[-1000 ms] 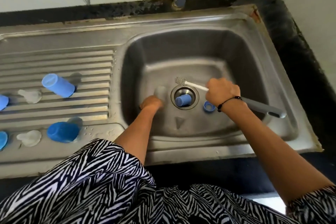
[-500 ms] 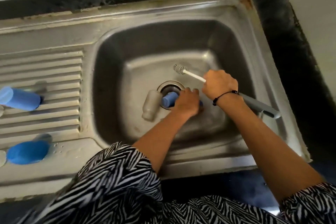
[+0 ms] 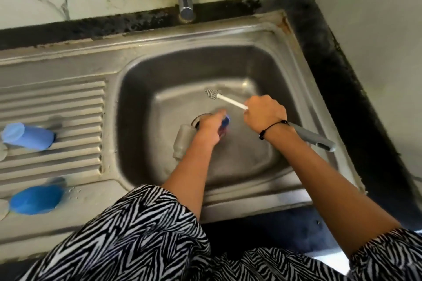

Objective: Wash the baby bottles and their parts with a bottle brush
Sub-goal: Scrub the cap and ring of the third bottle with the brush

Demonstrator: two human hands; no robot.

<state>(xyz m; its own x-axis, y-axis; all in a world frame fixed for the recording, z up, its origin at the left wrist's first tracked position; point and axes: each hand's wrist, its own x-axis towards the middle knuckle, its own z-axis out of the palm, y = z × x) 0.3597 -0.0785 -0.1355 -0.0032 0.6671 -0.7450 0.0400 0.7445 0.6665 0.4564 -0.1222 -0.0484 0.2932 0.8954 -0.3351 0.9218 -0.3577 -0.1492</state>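
Lifted since half-second-earlier frame: left hand, off basin floor, gripping small blue bottle part, blurred, above drain. Right hand wraps bottle brush: white stem, striped bristle head over basin, grey handle behind wrist. Clear bottle lies in sink beside drain. Two blue bottles on drainboard.

Grey-handled bottle brush with white stem, striped head; two blue plastic bottle caps at nine o'clock; black-and-white zigzag sleeves; grey steel sink.
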